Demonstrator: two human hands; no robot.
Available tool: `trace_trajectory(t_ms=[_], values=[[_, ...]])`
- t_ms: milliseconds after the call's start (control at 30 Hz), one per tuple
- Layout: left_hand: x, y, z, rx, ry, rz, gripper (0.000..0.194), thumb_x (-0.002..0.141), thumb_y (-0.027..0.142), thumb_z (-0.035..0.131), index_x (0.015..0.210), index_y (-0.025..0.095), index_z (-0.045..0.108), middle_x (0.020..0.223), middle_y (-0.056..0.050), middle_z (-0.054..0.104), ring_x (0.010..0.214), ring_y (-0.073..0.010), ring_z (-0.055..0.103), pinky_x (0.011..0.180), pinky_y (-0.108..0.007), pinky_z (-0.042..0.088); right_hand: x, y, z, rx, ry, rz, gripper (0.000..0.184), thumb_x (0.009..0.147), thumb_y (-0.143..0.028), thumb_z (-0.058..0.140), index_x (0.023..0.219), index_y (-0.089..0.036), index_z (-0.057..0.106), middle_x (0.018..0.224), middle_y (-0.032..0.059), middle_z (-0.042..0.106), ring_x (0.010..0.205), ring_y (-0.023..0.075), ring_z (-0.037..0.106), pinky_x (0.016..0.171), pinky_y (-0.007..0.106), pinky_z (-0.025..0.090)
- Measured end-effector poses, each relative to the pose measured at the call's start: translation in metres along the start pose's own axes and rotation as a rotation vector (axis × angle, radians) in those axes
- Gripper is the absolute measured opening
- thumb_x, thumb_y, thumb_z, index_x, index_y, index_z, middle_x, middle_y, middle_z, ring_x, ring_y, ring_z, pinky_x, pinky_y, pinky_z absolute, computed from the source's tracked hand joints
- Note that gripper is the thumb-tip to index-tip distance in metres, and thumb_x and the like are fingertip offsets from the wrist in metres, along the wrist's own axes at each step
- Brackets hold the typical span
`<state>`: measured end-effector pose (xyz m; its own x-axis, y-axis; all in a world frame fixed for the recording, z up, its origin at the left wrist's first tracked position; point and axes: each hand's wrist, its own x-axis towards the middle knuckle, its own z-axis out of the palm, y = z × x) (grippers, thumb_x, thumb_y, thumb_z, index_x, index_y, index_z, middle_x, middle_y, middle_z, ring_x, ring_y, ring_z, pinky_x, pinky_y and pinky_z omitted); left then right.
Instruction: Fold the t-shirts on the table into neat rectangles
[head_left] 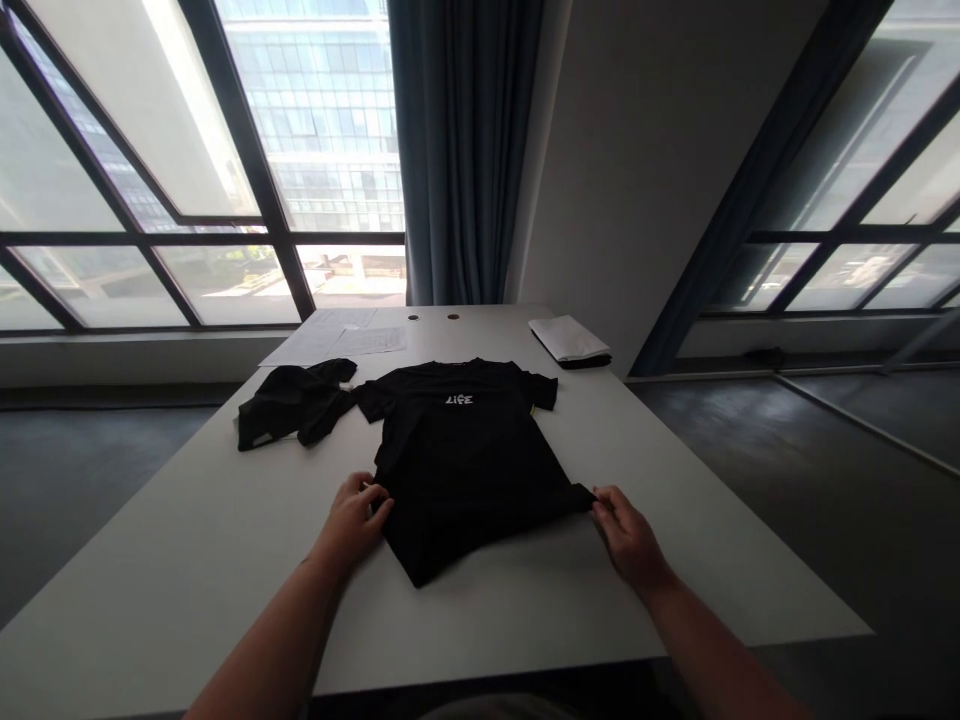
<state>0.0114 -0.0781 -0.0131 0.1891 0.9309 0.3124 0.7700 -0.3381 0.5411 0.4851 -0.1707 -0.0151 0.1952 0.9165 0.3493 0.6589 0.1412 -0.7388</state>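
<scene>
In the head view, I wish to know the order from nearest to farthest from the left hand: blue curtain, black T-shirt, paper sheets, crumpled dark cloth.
From the left hand:
1. Black T-shirt, touching it, on its right.
2. Crumpled dark cloth, ahead on the left.
3. Paper sheets, behind that cloth, farther up the table.
4. Blue curtain, beyond the table.

The left forearm (281,625) and right forearm (709,640) rise bare from the bottom edge, slanting inward. Below centre, the left hand (355,522) and right hand (628,538) pinch with bent fingers (381,512), well apart.
</scene>
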Motion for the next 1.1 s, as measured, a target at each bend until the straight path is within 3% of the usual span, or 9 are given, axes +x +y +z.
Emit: trace_trajectory(t_ms=[200, 333, 467, 567, 633, 700, 833, 967, 1100], values=[[-0.021, 0.025, -0.018, 0.077, -0.085, 0.223, 0.026, 0.094, 0.041, 0.057, 0.08, 0.025, 0.072, 0.151, -0.007, 0.054, 0.139, -0.035, 0.048, 0.119, -0.058, 0.034, -0.009, -0.003, -0.002, 0.003, -0.002, -0.055, 0.024, 0.101, -0.043, 0.039, 0.102, -0.029, 0.059, 0.083, 0.0052, 0.069, 0.08, 0.0258, 0.068, 0.083, 0.042, 0.057], [-0.03, 0.037, -0.017, -0.013, -0.278, 0.301, 0.018, 0.09, 0.036, 0.063, 0.103, 0.027, 0.071, 0.134, -0.009, 0.068, 0.127, -0.0303, 0.06, 0.117, -0.053, 0.038, -0.011, -0.025, 0.011, -0.127, -0.275, -0.237, 0.03, 0.097, -0.04, 0.05, 0.115, -0.029, 0.072, 0.117, 0.0107, 0.072, 0.115, 0.0298, 0.067, 0.106, 0.05, 0.051], [-0.04, 0.031, -0.012, -0.031, -0.29, 0.198, 0.065, 0.077, 0.031, 0.075, 0.139, 0.028, 0.059, 0.12, -0.009, 0.072, 0.112, -0.0297, 0.067, 0.109, -0.051, 0.046, -0.018, -0.034, 0.014, -0.269, -0.57, -0.26, 0.048, 0.094, -0.043, 0.062, 0.141, -0.035, 0.065, 0.151, 0.0069, 0.057, 0.143, 0.0323, 0.049, 0.123, 0.058, 0.033], [-0.049, 0.024, -0.019, -0.022, -0.326, 0.206, 0.046, 0.079, 0.022, 0.068, 0.125, 0.029, 0.068, 0.109, -0.006, 0.074, 0.104, -0.0266, 0.069, 0.105, -0.048, 0.048, -0.023, -0.032, 0.009, -0.315, -0.644, -0.254, 0.055, 0.099, -0.045, 0.056, 0.153, -0.041, 0.05, 0.166, 0.0022, 0.038, 0.153, 0.0309, 0.035, 0.127, 0.061, 0.022], [-0.057, 0.021, -0.028, -0.011, -0.356, 0.229, 0.024, 0.082, 0.019, 0.063, 0.102, 0.027, 0.074, 0.102, -0.006, 0.074, 0.1, -0.0254, 0.069, 0.101, -0.045, 0.05, -0.027, -0.029, 0.005, -0.337, -0.659, -0.251, 0.056, 0.1, -0.045, 0.054, 0.155, -0.041, 0.046, 0.168, 0.0021, 0.032, 0.155, 0.0305, 0.03, 0.127, 0.06, 0.021], [-0.067, 0.018, -0.038, 0.001, -0.362, 0.236, 0.019, 0.081, 0.017, 0.061, 0.091, 0.026, 0.073, 0.099, -0.007, 0.073, 0.098, -0.0249, 0.069, 0.099, -0.043, 0.051, -0.031, -0.025, 0.002, -0.364, -0.667, -0.233, 0.058, 0.1, -0.045, 0.054, 0.157, -0.038, 0.044, 0.169, 0.0038, 0.028, 0.156, 0.0311, 0.026, 0.127, 0.06, 0.023], [-0.089, 0.018, -0.057, 0.019, -0.37, 0.221, 0.028, 0.078, 0.012, 0.058, 0.092, 0.03, 0.075, 0.104, -0.005, 0.072, 0.102, -0.0238, 0.068, 0.098, -0.04, 0.053, -0.043, -0.014, -0.004, -0.382, -0.651, -0.222, 0.058, 0.1, -0.044, 0.054, 0.157, -0.036, 0.044, 0.168, 0.0054, 0.026, 0.156, 0.0313, 0.026, 0.126, 0.06, 0.025], [-0.105, 0.027, -0.077, 0.007, -0.445, 0.217, 0.018, 0.086, 0.02, 0.062, 0.092, 0.03, 0.075, 0.108, -0.005, 0.072, 0.105, -0.0237, 0.067, 0.101, -0.04, 0.052, -0.057, -0.007, -0.013, -0.369, -0.606, -0.219, 0.057, 0.098, -0.045, 0.056, 0.154, -0.037, 0.048, 0.166, 0.006, 0.032, 0.153, 0.0326, 0.032, 0.124, 0.063, 0.029], [-0.106, 0.032, -0.086, 0.014, -0.528, 0.21, 0.019, 0.096, 0.028, 0.055, 0.102, 0.03, 0.073, 0.114, -0.005, 0.072, 0.106, -0.023, 0.067, 0.102, -0.039, 0.05, -0.063, -0.003, -0.024, -0.307, -0.514, -0.217, 0.048, 0.096, -0.046, 0.058, 0.143, -0.036, 0.063, 0.153, 0.0072, 0.054, 0.142, 0.0335, 0.052, 0.123, 0.065, 0.033]])
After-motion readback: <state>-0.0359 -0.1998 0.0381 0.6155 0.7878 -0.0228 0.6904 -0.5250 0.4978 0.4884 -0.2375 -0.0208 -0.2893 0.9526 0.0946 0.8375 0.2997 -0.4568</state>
